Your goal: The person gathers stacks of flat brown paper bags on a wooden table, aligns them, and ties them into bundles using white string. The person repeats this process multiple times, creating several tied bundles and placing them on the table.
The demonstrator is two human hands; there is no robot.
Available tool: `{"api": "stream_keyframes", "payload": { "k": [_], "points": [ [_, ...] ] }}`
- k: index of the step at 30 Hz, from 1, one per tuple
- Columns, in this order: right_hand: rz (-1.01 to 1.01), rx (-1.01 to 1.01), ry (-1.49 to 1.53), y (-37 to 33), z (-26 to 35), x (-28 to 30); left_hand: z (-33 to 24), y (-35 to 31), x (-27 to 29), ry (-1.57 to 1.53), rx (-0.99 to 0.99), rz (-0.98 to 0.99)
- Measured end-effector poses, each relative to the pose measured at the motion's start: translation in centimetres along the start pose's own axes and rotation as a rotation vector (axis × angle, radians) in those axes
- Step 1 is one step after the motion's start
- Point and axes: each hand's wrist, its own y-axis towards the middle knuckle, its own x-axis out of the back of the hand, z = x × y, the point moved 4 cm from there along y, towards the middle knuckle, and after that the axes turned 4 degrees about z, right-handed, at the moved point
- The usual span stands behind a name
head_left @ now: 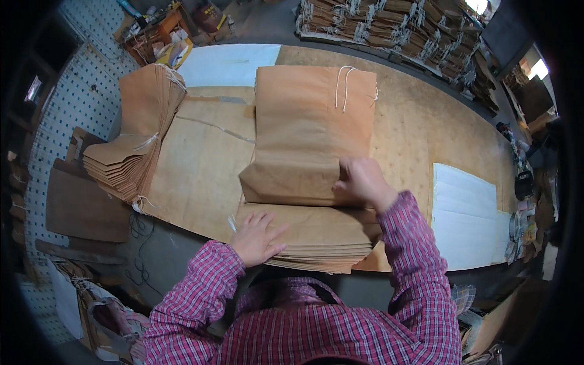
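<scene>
A large brown paper bag [307,131] lies in the middle of the table, its near end puffed up over a stack of similar flat bags [322,228]. White strings [345,88] rest on its far part. My right hand [363,181] is closed at the bag's right side, near its raised bottom fold; its fingertips are partly hidden. My left hand [258,238] lies spread on the left end of the stack. Beside its fingers, a thin white piece [232,223] sticks out, too small to tell what it is.
A tied bundle of brown paper bags [137,131] stands at the table's left edge. White sheets [465,216] lie on the right of the wooden table [407,140], another white sheet [228,64] at its far left. Beyond it are piled bundles of bags [383,27].
</scene>
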Motion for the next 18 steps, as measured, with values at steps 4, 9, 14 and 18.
{"api": "stream_keyframes", "payload": {
  "k": [4, 9, 14, 18],
  "points": [
    [0.020, 0.133, -0.277, -8.9, 8.1, -1.2, -1.8, -0.6, 2.1, -0.029, 0.089, -0.002],
    [-0.152, 0.078, -0.180, -15.0, 10.5, -2.9, -8.2, -2.8, 7.4, -0.008, 0.065, 0.012],
    [0.045, -0.147, 0.064, -11.8, 9.9, -3.9, -4.8, 4.1, 4.2, 0.086, 0.254, 0.230],
    [-0.091, -0.196, -0.156, -9.8, 11.7, -7.8, -2.8, 2.0, -2.4, 0.150, 0.191, 0.127]
  ]
}}
